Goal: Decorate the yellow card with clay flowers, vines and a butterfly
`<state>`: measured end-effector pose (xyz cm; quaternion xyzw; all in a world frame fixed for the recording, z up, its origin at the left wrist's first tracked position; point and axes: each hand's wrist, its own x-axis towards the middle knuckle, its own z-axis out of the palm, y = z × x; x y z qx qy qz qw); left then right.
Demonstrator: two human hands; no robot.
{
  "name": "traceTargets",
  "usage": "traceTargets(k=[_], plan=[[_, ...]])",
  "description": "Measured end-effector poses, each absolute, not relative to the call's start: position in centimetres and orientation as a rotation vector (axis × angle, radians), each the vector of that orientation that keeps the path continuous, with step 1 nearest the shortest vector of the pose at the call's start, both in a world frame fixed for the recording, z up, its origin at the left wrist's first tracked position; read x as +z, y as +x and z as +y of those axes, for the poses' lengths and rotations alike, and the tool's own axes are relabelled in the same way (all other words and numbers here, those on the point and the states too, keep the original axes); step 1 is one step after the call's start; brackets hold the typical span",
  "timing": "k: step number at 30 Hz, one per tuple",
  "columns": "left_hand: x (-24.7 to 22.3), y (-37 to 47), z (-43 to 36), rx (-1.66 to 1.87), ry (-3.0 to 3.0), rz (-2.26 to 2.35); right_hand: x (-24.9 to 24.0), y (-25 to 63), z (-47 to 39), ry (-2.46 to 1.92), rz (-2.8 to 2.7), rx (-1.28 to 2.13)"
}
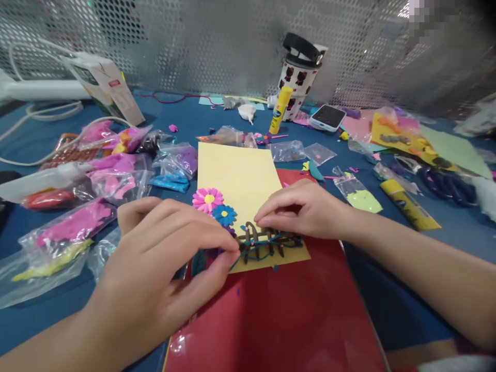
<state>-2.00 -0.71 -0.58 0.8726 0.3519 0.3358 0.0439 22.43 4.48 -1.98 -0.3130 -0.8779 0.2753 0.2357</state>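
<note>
Fingertips [233, 247] of the left hand [155, 258] are pinched together at the left end of a brown, fence-like lattice [253, 249] that looks like modelling clay; whether they grip its thin teal strand [267, 255] cannot be told. The right hand [306, 209] has thumb and forefinger nearly closed at the lattice's top edge; whatever may be between them is hidden. The lattice lies across the lower part of a pale yellow paper card [240, 170], right of a pink daisy-shaped flower [201, 198] and a blue one [219, 213]. Under the card's lower part is a glossy red folder [290, 310].

A hard pinch could probably flatten or snap the slim bars. Pulling the strand might lift it loose or drag the lattice crooked. The left knuckles, close to the flowers, could crush petals, and the card might slide on the slick folder.
</note>
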Motion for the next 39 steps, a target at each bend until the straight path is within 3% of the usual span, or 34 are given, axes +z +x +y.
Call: traceTargets(k=[6,30,39], plan=[[-1.0,-2.3,-0.4,0.977,2.713,1.064,-3.0,22.5,4.4,-0.638,-2.382,0.269],[-1.8,-3.2,-0.2,0.764,2.616,1.279,-2.9,22.7,4.1,-0.773,-2.492,0.324],[-1.1,-2.1,-0.3,1.046,2.479,1.157,-2.8,22.7,4.1,-0.759,-2.511,0.324]])
